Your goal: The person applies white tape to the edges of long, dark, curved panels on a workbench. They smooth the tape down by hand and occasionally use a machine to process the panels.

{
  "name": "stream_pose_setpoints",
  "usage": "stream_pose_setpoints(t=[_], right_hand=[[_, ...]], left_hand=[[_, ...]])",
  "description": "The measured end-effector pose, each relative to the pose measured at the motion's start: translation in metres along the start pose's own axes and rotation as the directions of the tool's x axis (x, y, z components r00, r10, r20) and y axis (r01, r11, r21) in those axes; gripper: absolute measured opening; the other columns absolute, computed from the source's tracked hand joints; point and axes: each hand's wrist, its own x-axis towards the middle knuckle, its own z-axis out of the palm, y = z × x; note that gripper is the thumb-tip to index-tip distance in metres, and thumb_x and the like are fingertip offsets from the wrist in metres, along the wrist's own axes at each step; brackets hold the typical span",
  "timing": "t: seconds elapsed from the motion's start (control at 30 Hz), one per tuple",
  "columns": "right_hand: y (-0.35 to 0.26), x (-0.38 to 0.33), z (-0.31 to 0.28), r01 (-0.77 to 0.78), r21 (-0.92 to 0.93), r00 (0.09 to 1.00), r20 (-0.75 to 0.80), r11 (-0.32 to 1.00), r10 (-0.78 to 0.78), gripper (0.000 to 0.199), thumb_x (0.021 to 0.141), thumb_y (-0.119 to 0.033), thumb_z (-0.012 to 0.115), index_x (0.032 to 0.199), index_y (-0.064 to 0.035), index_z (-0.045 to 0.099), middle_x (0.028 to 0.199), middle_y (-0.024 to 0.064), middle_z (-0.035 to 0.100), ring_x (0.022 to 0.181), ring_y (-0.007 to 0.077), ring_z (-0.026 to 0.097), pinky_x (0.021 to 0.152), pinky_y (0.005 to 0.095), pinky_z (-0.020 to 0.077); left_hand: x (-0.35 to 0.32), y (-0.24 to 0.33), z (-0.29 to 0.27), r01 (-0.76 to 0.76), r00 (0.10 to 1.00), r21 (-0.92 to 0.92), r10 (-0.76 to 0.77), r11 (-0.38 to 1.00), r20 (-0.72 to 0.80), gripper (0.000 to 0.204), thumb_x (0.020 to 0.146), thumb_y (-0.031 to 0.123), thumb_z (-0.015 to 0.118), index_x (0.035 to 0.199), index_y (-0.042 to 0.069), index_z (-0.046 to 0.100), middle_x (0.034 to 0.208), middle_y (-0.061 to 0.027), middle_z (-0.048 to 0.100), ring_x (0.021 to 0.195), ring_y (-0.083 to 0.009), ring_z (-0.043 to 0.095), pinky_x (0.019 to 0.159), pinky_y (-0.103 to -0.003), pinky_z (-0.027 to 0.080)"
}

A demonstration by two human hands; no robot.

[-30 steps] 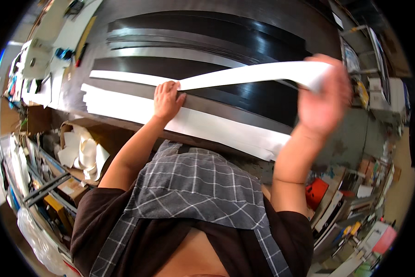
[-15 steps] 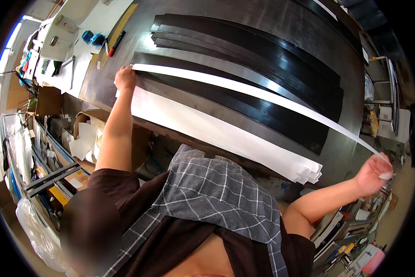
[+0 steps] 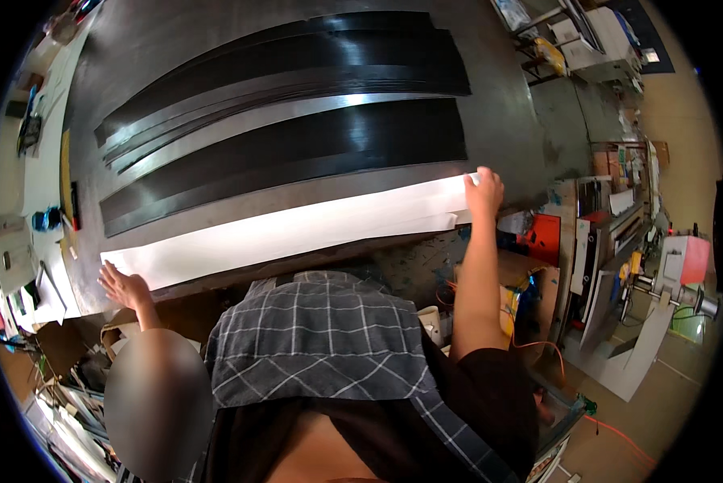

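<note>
Long white strips (image 3: 297, 235) lie along the near edge of the table, one over another, their right ends slightly uneven. At the right end, my right hand (image 3: 484, 193) is closed on the edge of a white strip, thumb and fingers at its corner. Beside the left end is my left hand (image 3: 124, 286), its fingers spread and nothing gripped in them. Just beyond the white strips runs a long black strip (image 3: 297, 157). Farther back is a layered stack of black strips (image 3: 297, 68), their edges staggered.
All of these strips are on a dark, smooth table (image 3: 502, 133). Blue rolls (image 3: 46, 218) and a dark pen (image 3: 75, 205) sit at the left. A cardboard box (image 3: 530, 298) stands below the right side, and an orange cable (image 3: 550, 346) trails towards the floor.
The white strip stretched above the black ones has come down onto the white strips. My left hand has opened from it; my right hand has moved in to the right end. The view has turned.
</note>
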Motion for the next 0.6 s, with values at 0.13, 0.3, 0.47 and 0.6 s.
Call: stream_pose_setpoints(t=[0.13, 0.3, 0.47, 0.6], right_hand=[[0.012, 0.046, 0.039, -0.011, 0.131, 1.000, -0.005, 0.991, 0.011, 0.050, 0.081, -0.033, 0.066, 0.118, -0.0006, 0.058, 0.117, 0.0220, 0.058, 0.113, 0.0389, 0.051, 0.099, 0.0441, 0.0398], [-0.005, 0.069, 0.060, 0.064, 0.245, 0.995, 0.064, 0.967, -0.082, 0.049, 0.084, -0.023, 0.060, 0.121, 0.0076, 0.053, 0.123, 0.0258, 0.052, 0.118, 0.0413, 0.046, 0.103, 0.0451, 0.0365], [-0.015, 0.060, 0.010, 0.081, 0.513, 0.996, -0.008, 0.854, -0.089, 0.031, 0.086, -0.019, 0.058, 0.104, 0.0058, 0.055, 0.103, 0.0225, 0.061, 0.099, 0.0395, 0.057, 0.088, 0.0443, 0.0441], [-0.011, 0.079, -0.033, -0.017, 0.836, 0.938, 0.203, 0.549, -0.280, 0.022, 0.092, -0.018, 0.055, 0.095, 0.0035, 0.051, 0.074, 0.0146, 0.057, 0.069, 0.0238, 0.056, 0.066, 0.0358, 0.0451]], left_hand=[[-0.055, 0.172, -0.081, -0.417, 0.888, -0.492, 0.458, 0.764, -0.042, 0.067, 0.078, 0.016, 0.062, 0.141, 0.015, 0.038, 0.149, -0.0117, 0.033, 0.140, -0.0327, 0.024, 0.110, -0.053, 0.021], [-0.136, 0.318, -0.152, -0.582, 0.604, -0.654, 0.795, 0.483, 0.050, 0.075, 0.084, 0.030, 0.065, 0.147, 0.012, 0.029, 0.155, -0.0119, 0.020, 0.144, -0.0310, 0.017, 0.114, -0.052, 0.013], [-0.148, 0.332, -0.165, -0.563, 0.629, -0.592, 0.764, 0.577, 0.147, 0.070, 0.086, 0.035, 0.059, 0.146, 0.010, 0.031, 0.155, -0.0136, 0.021, 0.144, -0.0303, 0.017, 0.115, -0.051, 0.011], [-0.152, 0.340, -0.167, -0.521, 0.667, -0.614, 0.732, 0.593, 0.141, 0.074, 0.087, 0.035, 0.057, 0.148, 0.009, 0.024, 0.155, -0.0136, 0.020, 0.144, -0.0305, 0.016, 0.115, -0.052, 0.009]])
